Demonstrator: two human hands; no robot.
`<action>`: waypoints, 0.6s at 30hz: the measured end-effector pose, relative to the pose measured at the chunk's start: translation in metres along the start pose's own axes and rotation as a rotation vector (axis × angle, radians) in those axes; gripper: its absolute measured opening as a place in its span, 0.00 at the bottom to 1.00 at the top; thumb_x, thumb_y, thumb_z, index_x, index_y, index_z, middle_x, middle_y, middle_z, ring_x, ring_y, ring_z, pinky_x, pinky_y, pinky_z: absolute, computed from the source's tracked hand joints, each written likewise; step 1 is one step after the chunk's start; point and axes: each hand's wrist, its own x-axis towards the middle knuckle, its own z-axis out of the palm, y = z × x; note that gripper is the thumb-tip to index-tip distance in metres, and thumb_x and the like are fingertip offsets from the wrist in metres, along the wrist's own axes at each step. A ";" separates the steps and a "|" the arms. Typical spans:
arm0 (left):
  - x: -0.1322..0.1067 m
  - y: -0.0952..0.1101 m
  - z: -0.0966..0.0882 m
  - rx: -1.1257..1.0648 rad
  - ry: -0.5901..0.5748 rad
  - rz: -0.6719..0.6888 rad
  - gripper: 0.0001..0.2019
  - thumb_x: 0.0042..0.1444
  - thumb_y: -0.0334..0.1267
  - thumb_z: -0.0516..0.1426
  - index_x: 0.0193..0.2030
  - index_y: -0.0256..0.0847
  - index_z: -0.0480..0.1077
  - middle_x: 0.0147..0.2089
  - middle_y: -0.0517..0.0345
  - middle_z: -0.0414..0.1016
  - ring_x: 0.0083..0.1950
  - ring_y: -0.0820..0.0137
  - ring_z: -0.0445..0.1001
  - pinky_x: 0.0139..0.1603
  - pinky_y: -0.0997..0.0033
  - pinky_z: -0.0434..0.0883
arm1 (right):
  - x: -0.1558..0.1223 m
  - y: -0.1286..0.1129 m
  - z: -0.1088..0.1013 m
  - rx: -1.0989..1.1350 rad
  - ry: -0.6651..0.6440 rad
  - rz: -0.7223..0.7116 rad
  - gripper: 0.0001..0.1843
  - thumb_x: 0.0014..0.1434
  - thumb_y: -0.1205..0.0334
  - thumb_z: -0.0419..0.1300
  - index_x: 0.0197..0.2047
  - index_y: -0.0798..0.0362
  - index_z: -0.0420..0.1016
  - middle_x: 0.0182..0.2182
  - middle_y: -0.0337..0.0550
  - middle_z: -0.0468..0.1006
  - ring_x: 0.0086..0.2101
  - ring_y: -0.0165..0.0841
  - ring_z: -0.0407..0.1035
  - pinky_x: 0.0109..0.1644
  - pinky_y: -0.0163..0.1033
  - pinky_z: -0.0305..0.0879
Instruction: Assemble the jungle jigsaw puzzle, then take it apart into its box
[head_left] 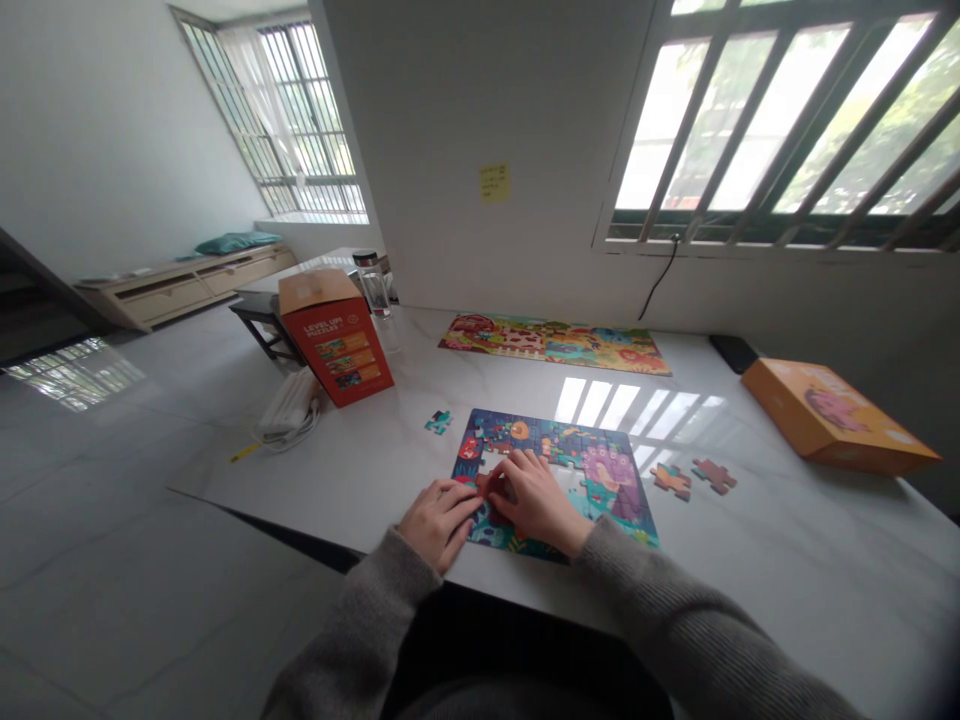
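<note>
Head view: both bare hands work at the lower left of a part-built jigsaw puzzle (559, 480) on a white marble table (795, 560). Fingers of the right hand (534, 500) curl down over a small reddish piece (484, 482), with fingertips of the left hand (439, 522) closing on it from the other side; neither hand looks released, but whether either grips the piece or only presses it cannot be told. Work in hand: seating pieces along the frame's unfinished upper left, where a gap shows. The puzzle's long axis runs across the table, tilted slightly. Loose pieces (439, 422) lie beyond the left hand, others (691, 477) to the right. A red box (337, 340) stands farther left.
</note>
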 end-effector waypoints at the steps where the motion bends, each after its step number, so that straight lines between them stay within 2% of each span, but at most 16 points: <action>1: 0.000 0.000 0.000 0.006 -0.008 -0.002 0.18 0.63 0.33 0.53 0.58 0.41 0.72 0.55 0.49 0.76 0.56 0.58 0.68 0.57 0.54 0.71 | 0.000 0.000 -0.001 0.010 -0.011 -0.014 0.08 0.60 0.60 0.64 0.42 0.50 0.71 0.43 0.47 0.72 0.45 0.41 0.63 0.49 0.45 0.59; 5: 0.000 0.001 0.001 0.019 -0.017 0.005 0.18 0.63 0.34 0.53 0.58 0.43 0.73 0.57 0.50 0.75 0.56 0.57 0.67 0.58 0.52 0.71 | -0.001 0.000 -0.006 -0.001 -0.042 -0.084 0.06 0.62 0.60 0.63 0.41 0.50 0.71 0.42 0.46 0.73 0.43 0.40 0.63 0.48 0.45 0.58; 8: 0.001 0.002 0.001 0.028 -0.023 0.017 0.19 0.63 0.34 0.53 0.60 0.44 0.72 0.58 0.50 0.75 0.57 0.56 0.67 0.57 0.51 0.71 | -0.002 -0.001 -0.009 -0.019 -0.053 -0.121 0.08 0.63 0.59 0.63 0.45 0.50 0.72 0.43 0.46 0.73 0.44 0.41 0.63 0.48 0.46 0.58; 11: 0.001 0.003 0.001 0.041 -0.037 0.020 0.19 0.63 0.34 0.53 0.59 0.44 0.73 0.58 0.51 0.75 0.57 0.56 0.66 0.57 0.51 0.70 | -0.002 0.000 -0.010 -0.016 -0.069 -0.131 0.10 0.63 0.59 0.63 0.48 0.49 0.73 0.44 0.47 0.72 0.45 0.41 0.62 0.48 0.46 0.58; 18: 0.001 0.003 -0.001 0.080 -0.083 0.024 0.17 0.62 0.35 0.55 0.57 0.47 0.73 0.59 0.52 0.74 0.56 0.55 0.65 0.55 0.52 0.69 | -0.003 0.001 -0.012 -0.001 -0.103 -0.140 0.10 0.63 0.59 0.63 0.48 0.49 0.74 0.45 0.47 0.72 0.46 0.41 0.63 0.49 0.47 0.60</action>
